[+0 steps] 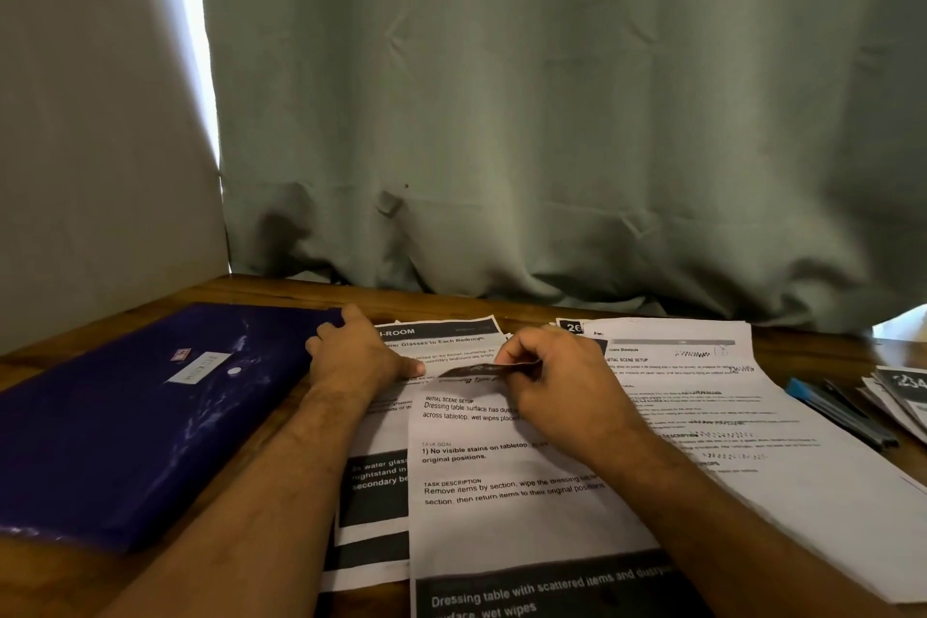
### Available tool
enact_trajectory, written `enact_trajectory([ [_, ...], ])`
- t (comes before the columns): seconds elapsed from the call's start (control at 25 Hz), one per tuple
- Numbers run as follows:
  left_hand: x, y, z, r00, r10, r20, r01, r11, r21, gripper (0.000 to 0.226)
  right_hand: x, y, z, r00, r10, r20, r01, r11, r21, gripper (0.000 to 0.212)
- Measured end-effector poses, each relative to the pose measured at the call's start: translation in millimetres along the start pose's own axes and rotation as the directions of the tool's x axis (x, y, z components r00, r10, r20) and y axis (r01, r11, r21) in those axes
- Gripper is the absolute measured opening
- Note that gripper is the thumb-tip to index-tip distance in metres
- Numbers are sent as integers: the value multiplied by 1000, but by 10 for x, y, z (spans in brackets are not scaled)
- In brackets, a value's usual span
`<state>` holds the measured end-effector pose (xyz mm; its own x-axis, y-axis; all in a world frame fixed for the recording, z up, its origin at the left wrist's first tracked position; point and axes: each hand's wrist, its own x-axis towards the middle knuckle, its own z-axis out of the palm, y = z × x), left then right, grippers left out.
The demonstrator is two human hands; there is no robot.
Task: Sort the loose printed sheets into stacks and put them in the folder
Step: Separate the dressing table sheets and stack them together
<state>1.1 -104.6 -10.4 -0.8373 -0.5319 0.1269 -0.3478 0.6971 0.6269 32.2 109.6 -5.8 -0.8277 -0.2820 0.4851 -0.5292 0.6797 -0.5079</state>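
A dark blue folder lies shut on the left of the wooden table. Printed sheets are spread in the middle: a "Dressing table" sheet lies on top of a water-glasses sheet. Another sheet lies to the right of them. My right hand pinches the curled-up top edge of the dressing-table sheet. My left hand rests flat, fingers spread, on the water-glasses sheet beside the folder's right edge.
A blue pen and a dark pen lie right of the sheets. More printed sheets are piled at the far right edge. A grey-green curtain hangs behind the table.
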Motion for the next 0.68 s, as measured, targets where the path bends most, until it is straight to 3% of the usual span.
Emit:
enact_trajectory([
  [0.16, 62, -43, -28, 996, 7, -85, -31, 958, -285, 84, 24, -44, 34, 997, -35, -61, 38, 999, 35, 12],
  [0.32, 72, -55, -38, 988, 130, -85, -155, 870, -469, 15, 119, -111, 16, 992, -49, -112, 52, 998, 20, 10],
  [0.36, 70, -55, -50, 985, 162, -52, -164, 821, -547, 7, 144, -129, 7, 990, -42, -134, 49, 998, 49, 11],
  [0.52, 83, -118, -155, 932, 310, 185, -68, 654, -753, 12, 171, -169, 35, 991, 14, -132, 4, 991, 132, 57],
  [0.6, 104, -193, -209, 867, 393, 307, -36, 664, -747, 16, 170, -181, 72, 996, 43, -80, -32, 991, 130, 77],
  [0.68, 118, -264, -231, 803, 428, 414, -4, 699, -715, 17, 151, -200, 105, 998, 52, -35, -49, 995, 86, 78],
])
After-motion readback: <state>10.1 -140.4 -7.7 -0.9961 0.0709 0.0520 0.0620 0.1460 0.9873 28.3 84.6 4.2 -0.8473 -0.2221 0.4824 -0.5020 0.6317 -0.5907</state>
